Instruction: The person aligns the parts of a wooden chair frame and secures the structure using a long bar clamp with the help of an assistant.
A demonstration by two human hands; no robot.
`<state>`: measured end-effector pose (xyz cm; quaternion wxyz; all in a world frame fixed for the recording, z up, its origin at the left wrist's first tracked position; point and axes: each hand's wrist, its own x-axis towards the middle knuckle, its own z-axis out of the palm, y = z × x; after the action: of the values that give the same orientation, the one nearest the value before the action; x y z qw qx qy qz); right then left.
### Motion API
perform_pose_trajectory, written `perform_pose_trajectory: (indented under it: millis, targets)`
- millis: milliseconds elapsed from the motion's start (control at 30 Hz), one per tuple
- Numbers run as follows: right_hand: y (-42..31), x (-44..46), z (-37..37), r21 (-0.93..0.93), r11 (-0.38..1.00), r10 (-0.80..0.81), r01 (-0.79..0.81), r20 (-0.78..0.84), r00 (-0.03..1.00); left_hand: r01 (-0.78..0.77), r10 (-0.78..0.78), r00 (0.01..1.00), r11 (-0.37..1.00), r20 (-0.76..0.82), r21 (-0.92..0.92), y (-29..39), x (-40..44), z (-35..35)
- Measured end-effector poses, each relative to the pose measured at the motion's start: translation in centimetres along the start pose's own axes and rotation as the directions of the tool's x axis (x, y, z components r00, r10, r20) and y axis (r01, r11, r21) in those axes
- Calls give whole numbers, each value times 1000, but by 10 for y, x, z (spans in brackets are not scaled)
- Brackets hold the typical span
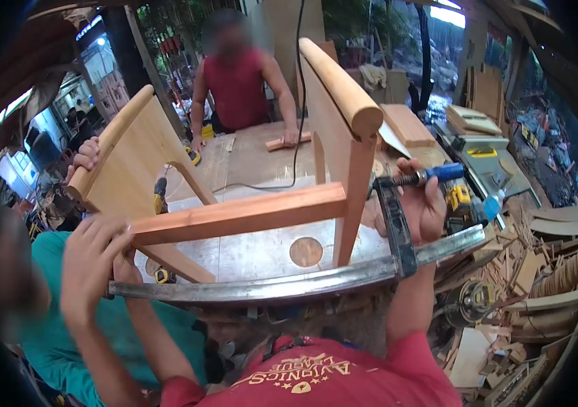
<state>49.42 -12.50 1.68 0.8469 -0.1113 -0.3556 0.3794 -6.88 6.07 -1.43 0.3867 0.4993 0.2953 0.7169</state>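
My left hand (126, 266) is closed at the left end of a long metal bar clamp (268, 288), partly hidden by the wood and a co-worker's hand. At the right, my right hand (424, 210) is round the sliding jaw and screw, beside the blue handle (446, 171). The bar runs along the near side of a wooden frame. A reddish rail (241, 214) joins its left panel (133, 152) and right panel (333, 102), both with rounded tops. One hand (86, 154) of a co-worker in teal grips the left panel; another hand (95, 247) rests by the rail's left end.
Across the worktable (248, 146), a person in a red sleeveless top (238, 88) touches a small wood piece (289, 141). A black cable (295, 136) hangs behind the frame. A yellow-black tool (458, 198) lies right of my right hand. Wood scraps (526, 271) cover the lower right.
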Motion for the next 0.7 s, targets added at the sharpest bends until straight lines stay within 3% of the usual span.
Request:
perform_pose_trajectory:
  millis: [33,133,200,267,300,333,400,467,567,700]
  targets:
    - [-1,3,2,21,1000,6,-7,25,1000,14,-7,998,994,-58,112,-8,6,-13]
    - [6,2,-16,71,997,-36,32,49,998,-2,13,975,999,-222,51,10,-8,22]
    - [9,-3,-15,25,997,-67,67,-32,997,47,-43,990,999,-137,20,8,-6,27]
    - [3,-5,-6,-170,985,-51,18,-192,980,58,-54,991,998,-120,24,18,-10,32]
    - [1,-4,3,-46,996,69,-80,-209,975,-22,32,989,997,-146,73,12,-10,26]
    - [-6,-7,12,-12,976,214,-215,-67,975,-1,4,980,1000,-197,20,16,-12,31]
    - [-3,-6,7,71,978,199,-195,-60,978,-31,45,965,998,-260,57,20,-14,36]
    - [-2,-1,-13,-22,997,68,-72,-133,989,-17,24,973,999,-229,33,26,-16,42]
    - [-4,-3,9,-91,996,3,2,55,998,-6,16,967,999,-256,39,27,-16,44]
    - [-1,2,-23,68,998,3,-14,154,988,46,-33,960,998,-277,39,34,-20,51]
